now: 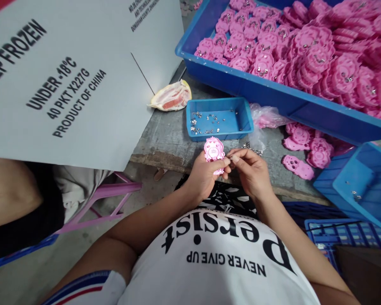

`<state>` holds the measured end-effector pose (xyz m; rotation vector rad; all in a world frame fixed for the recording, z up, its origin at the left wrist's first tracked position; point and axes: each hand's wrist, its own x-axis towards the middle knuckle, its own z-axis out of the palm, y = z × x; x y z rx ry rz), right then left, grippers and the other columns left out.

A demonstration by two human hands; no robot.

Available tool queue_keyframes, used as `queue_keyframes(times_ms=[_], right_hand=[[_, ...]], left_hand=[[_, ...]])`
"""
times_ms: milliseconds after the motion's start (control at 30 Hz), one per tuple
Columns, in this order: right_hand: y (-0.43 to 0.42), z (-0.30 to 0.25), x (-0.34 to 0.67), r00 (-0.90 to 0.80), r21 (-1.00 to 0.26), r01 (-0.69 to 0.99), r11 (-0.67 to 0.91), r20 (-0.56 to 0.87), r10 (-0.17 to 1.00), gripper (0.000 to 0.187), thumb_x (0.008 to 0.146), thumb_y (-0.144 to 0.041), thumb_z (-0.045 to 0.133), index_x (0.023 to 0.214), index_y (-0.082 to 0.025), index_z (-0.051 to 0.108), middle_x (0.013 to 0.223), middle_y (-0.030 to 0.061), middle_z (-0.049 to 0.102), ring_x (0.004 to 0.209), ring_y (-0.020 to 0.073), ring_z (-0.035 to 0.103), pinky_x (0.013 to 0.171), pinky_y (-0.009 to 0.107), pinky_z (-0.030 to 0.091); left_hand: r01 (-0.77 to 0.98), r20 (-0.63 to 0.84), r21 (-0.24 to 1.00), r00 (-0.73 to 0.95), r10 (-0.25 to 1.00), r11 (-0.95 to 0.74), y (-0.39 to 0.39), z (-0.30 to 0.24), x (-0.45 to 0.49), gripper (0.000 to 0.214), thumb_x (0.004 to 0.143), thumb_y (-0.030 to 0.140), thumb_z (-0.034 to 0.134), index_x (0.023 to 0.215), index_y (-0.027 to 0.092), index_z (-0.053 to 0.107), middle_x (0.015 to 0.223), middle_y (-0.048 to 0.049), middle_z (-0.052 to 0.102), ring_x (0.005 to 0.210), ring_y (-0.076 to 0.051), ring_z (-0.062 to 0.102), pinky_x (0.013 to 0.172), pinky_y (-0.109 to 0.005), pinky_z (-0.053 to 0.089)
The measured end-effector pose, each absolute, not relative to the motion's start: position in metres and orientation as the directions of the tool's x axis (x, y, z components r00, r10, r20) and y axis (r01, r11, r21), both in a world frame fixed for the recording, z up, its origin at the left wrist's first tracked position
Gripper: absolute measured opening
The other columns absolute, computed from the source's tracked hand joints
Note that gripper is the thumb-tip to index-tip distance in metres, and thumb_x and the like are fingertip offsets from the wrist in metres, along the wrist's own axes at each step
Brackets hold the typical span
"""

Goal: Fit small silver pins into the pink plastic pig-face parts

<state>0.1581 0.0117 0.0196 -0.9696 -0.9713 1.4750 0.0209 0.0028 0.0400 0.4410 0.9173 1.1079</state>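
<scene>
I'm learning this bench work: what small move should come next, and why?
The right hand should probably bring its pinched fingers onto the pink part: the left hand holds that part, and the fingers are close beside its lower edge. Whether they grip anything is too small to tell.

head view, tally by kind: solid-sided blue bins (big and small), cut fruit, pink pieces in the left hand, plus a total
Large blue bin: 1
Small blue bins: 2
Cut fruit: 1
Pink piece in the left hand: 1
Total: 5
</scene>
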Motion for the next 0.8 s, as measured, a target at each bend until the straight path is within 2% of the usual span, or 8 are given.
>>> queue_keyframes(times_ms=[133,333,500,667,800], right_hand=[[0.013,0.022,0.162,-0.075,-0.926,-0.359,-0.113,-0.092,0.993,0.025,0.078,-0.037,0.087,0.071,-0.022,0.069,0.083,-0.0004,0.074,0.054,0.0091,0.055,0.056,0.027,0.047],[0.012,0.026,0.168,-0.126,-0.957,-0.225,-0.182,-0.157,0.98,0.03,0.075,-0.044,0.089,0.074,-0.02,0.071,0.057,-0.0035,0.064,0.046,0.0077,0.049,0.048,0.022,0.035],[0.009,0.028,0.166,-0.16,-0.946,-0.201,-0.255,-0.225,0.961,0.033,0.072,-0.048,0.09,0.073,-0.02,0.074,0.06,-0.0002,0.07,0.048,0.0082,0.047,0.048,0.022,0.035],[0.007,0.031,0.165,-0.16,-0.95,-0.191,-0.246,-0.217,0.963,0.032,0.071,-0.048,0.091,0.072,-0.02,0.074,0.059,-0.0003,0.07,0.049,0.0091,0.048,0.048,0.023,0.037],[0.006,0.031,0.168,-0.182,-0.956,-0.169,-0.241,-0.21,0.96,0.031,0.073,-0.048,0.09,0.073,-0.021,0.075,0.061,-0.0001,0.07,0.049,0.0101,0.05,0.048,0.024,0.038]], left_hand=[[-0.558,-0.407,0.721,0.138,0.903,0.41,0.002,0.04,0.018,0.035,0.068,0.019,0.082,0.091,0.017,0.055,0.073,0.0021,0.061,0.061,-0.011,0.058,0.052,-0.025,0.042],[-0.542,-0.408,0.729,0.147,0.901,0.419,-0.001,0.037,0.017,0.042,0.067,0.021,0.086,0.095,0.017,0.055,0.078,0.0023,0.063,0.064,-0.011,0.06,0.054,-0.025,0.044],[-0.529,-0.404,0.732,0.17,0.899,0.429,-0.003,0.034,0.017,0.034,0.069,0.017,0.081,0.092,0.016,0.055,0.077,0.0023,0.062,0.064,-0.01,0.06,0.056,-0.025,0.046],[-0.52,-0.384,0.744,0.181,0.905,0.42,-0.004,0.034,0.018,0.037,0.071,0.021,0.082,0.097,0.018,0.054,0.074,0.0036,0.061,0.063,-0.011,0.06,0.054,-0.025,0.046],[-0.516,-0.381,0.743,0.198,0.903,0.427,-0.004,0.035,0.018,0.036,0.07,0.02,0.082,0.092,0.018,0.054,0.071,0.0039,0.06,0.06,-0.011,0.059,0.052,-0.025,0.042]])
